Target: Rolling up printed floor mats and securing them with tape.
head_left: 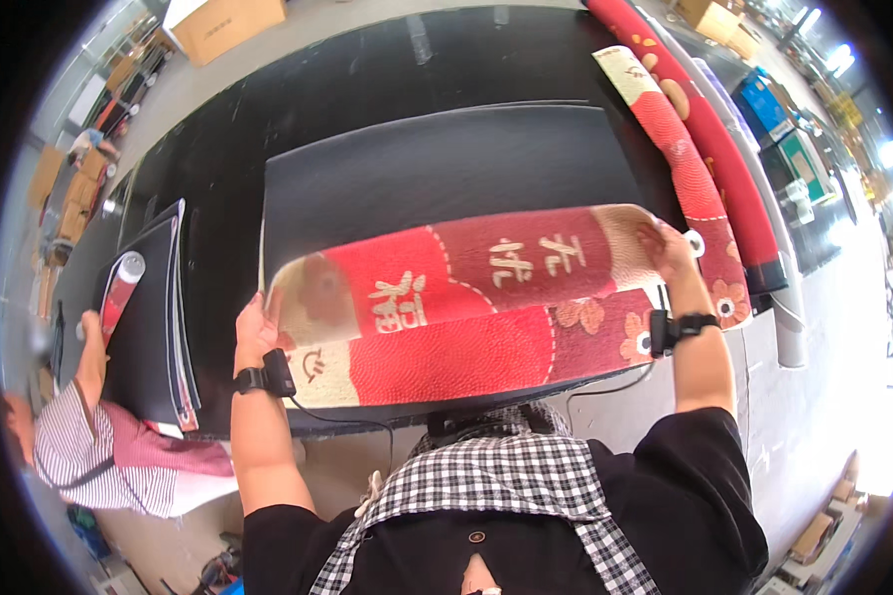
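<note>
The person's left hand point(257, 325) is closing on the left end of a patterned red mat point(417, 268), while the right hand point(668, 253) is gripping its right end, fingers bending over the cream corner; how tightly either is pinching, I cannot tell. The mat is stretching between both hands above the near side of a black table point(327, 74), its upper strip showing cream lettering and bowing slightly. Just below, a red strip point(446, 362) with flowers and a smiling face is lying along the table's near edge; whether it is belonging to the same mat, I cannot tell. Behind the mat a dark sheet point(437, 164) is lying flat. On the right, a second red mat point(665, 139) is resting beside a long red roll point(709, 124). On the left, a co-worker in a striped top point(119, 451) is reaching toward a small roll point(122, 288) near a stack of dark sheets point(159, 297).
</note>
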The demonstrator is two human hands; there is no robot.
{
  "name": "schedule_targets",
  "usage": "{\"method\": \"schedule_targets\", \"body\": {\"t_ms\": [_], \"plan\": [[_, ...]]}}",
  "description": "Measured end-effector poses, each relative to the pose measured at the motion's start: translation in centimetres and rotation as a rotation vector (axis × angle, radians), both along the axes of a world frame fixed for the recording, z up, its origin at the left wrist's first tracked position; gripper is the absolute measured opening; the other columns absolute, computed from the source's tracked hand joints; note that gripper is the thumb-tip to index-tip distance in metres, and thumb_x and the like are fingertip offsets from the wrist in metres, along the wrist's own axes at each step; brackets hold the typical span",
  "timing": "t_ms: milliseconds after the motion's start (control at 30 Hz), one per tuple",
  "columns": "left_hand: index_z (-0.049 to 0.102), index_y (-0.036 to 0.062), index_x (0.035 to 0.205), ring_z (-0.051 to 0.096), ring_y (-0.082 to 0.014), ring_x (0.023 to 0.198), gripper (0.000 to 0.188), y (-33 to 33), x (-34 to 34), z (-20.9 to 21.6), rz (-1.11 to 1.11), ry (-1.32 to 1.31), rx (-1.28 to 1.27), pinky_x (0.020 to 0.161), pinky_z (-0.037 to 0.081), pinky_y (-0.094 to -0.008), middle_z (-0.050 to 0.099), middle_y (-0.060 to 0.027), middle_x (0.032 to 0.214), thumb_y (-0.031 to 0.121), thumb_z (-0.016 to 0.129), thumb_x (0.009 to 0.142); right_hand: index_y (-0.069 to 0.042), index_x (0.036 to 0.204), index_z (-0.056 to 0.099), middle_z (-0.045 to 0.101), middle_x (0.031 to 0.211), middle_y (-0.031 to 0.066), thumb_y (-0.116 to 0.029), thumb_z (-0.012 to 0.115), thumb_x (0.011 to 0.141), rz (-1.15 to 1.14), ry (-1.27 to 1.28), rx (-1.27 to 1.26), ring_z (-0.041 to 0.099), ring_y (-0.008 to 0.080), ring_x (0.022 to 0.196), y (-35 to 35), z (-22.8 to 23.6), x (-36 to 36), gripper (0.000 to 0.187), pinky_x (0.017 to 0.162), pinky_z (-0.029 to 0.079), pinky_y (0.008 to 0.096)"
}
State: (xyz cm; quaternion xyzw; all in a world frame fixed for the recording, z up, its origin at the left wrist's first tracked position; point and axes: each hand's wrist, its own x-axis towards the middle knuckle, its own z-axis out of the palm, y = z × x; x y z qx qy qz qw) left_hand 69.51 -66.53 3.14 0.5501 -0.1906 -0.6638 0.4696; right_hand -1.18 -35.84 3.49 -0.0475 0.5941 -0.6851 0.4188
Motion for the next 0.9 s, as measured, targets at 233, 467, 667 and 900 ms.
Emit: {"method": "schedule_targets", "body": {"t_ms": [233, 467, 667, 900], "plan": [[0.052, -0.0095, 0.116, 0.064, -0.0253, 0.107, 0.038, 0.0, -2.5, -2.8, -0.098, -0.122, -0.168, 0.091, 0.055, -0.0286, 0.063, -0.0195, 0.112, 0.026, 0.049, 0.103, 0.002, 0.146, 0.029, 0.067, 0.112, 0.0148, -0.007, 0.064, 0.09, -0.083, 0.542, 0.149, 0.066, 0.0182, 0.088, -0.5, -2.6, 3.2, 0.066, 0.073, 0.054, 0.0271], [0.045, -0.0035, 0.135, 0.048, -0.038, 0.125, 0.061, 6.3, -14.1, 2.8, -0.512, -1.355, -1.196, 0.106, 0.037, -0.0479, 0.052, -0.0217, 0.134, 0.038, 0.061, 0.093, -0.007, 0.142, 0.045, 0.03, 0.154, 0.0197, -0.04, 0.056, 0.093, 0.487, 1.462, 0.747, 0.028, 0.0381, 0.141, -2.1, 1.9, 11.6, 0.06, 0.117, 0.022, 0.0471], [0.041, 0.0167, 0.146, 0.019, -0.0429, 0.145, 0.068, 15.2, -25.1, 2.2, -1.117, -1.404, -1.26, 0.115, 0.012, -0.0612, 0.025, -0.02, 0.157, 0.046, 0.058, 0.087, -0.008, 0.146, 0.039, 0.031, 0.155, 0.0177, -0.055, 0.053, 0.089, 0.738, 1.637, 0.501, 0.022, 0.0366, 0.146, -4.3, 1.5, 22.7, 0.076, 0.12, 0.013, 0.0477], [0.036, 0.0199, 0.15, 0.013, -0.0421, 0.147, 0.071, 15.3, -25.8, 1.5, -1.237, -1.422, -1.162, 0.116, 0.01, -0.06, 0.018, -0.0186, 0.159, 0.049, 0.056, 0.088, -0.009, 0.151, 0.031, 0.023, 0.159, 0.0149, -0.058, 0.046, 0.092, 0.655, 1.659, 0.536, 0.017, 0.0348, 0.148, -3.7, 0.2, 22.9, 0.078, 0.12, 0.011, 0.0472]]}}
